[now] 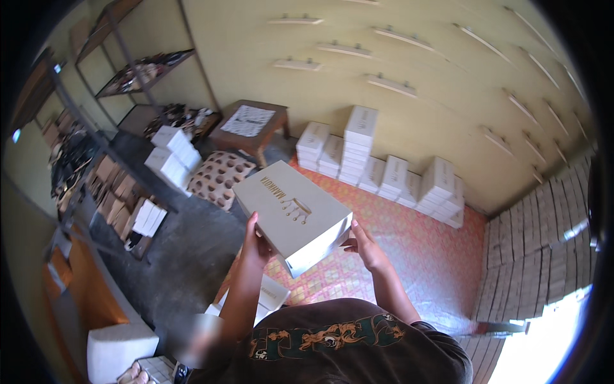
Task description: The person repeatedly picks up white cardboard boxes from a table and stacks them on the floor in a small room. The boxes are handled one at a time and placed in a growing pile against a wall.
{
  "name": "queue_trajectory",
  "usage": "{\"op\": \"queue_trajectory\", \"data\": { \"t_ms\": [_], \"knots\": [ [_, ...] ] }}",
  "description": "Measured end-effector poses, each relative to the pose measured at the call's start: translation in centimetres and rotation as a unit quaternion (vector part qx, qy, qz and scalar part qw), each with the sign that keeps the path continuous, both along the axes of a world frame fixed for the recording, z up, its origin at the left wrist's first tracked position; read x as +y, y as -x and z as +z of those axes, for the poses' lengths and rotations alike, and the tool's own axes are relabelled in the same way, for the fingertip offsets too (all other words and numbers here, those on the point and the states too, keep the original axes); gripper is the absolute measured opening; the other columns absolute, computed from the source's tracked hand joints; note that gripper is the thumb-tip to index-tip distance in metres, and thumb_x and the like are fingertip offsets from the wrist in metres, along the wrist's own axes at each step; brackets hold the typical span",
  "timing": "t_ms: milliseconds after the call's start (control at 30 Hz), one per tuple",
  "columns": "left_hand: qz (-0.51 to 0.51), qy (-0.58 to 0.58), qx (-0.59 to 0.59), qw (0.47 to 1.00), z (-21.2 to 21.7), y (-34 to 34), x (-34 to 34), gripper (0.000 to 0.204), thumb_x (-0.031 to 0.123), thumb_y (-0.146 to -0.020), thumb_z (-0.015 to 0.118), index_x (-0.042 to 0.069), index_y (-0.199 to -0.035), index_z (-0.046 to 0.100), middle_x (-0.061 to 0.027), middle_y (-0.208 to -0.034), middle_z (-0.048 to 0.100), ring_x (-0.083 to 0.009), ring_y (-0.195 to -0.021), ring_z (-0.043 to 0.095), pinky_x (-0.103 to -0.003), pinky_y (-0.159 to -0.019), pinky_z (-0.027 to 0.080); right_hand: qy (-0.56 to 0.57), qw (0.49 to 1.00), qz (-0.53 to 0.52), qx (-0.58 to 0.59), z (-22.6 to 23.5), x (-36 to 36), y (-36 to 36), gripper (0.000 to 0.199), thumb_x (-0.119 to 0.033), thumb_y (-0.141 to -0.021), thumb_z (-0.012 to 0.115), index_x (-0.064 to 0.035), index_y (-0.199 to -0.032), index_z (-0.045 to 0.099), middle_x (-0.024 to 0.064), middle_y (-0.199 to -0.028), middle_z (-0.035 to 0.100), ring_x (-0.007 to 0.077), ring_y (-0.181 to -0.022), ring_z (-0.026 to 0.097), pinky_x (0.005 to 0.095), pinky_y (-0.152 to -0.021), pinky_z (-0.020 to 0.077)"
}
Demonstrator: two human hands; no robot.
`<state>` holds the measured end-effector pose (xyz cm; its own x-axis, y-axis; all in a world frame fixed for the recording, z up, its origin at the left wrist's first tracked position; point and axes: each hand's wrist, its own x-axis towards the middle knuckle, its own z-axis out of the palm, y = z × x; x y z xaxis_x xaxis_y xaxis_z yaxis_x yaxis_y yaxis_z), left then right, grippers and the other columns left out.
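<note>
Cream cardboard shoebox with a gold emblem sits tilted in mid-air above the pink patterned mat; our left hand and right hand only press its ends, so we judge it could slip

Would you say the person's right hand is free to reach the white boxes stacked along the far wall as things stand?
Probably not: the right hand is busy steadying the white box together with the left hand, and the stacked boxes lie well beyond it across the patterned mat.
</note>
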<state>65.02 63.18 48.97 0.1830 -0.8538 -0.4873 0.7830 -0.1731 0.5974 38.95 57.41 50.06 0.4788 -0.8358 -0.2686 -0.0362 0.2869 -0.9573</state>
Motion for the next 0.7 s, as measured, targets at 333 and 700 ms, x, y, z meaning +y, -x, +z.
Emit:
{"op": "queue_trajectory", "data": {
  "t_ms": [333, 700],
  "knots": [
    [-0.21, -0.069, -0.028, 0.975, -8.0, 22.3, -3.0, 0.051, 0.058, -0.082, 0.038, 0.016, -0.106, 0.051, -0.0016, -0.088, 0.056, -0.0155, -0.073, 0.054, -0.032, -0.059, 0.043, -0.148, 0.969, -0.196, 0.021, -5.1, 3.8, 23.7, 0.069, -0.058, -0.086, 0.037, -0.0036, -0.128, 0.037, 0.0151, -0.109, 0.054, 0.0219, -0.086, 0.058, 0.0339, -0.076, 0.0429],
    [-0.4, -0.125, -0.097, 0.903, -10.2, 33.9, -7.8, 0.073, 0.068, -0.068, 0.049, 0.007, -0.11, 0.045, -0.0067, -0.088, 0.046, -0.0166, -0.073, 0.043, -0.032, -0.057, 0.033, -0.238, 0.944, -0.225, -0.034, -8.3, 7.6, 35.2, 0.08, -0.07, -0.08, 0.025, -0.0101, -0.132, 0.035, 0.0143, -0.115, 0.053, 0.0248, -0.096, 0.053, 0.04, -0.079, 0.0408]
  ]
}}
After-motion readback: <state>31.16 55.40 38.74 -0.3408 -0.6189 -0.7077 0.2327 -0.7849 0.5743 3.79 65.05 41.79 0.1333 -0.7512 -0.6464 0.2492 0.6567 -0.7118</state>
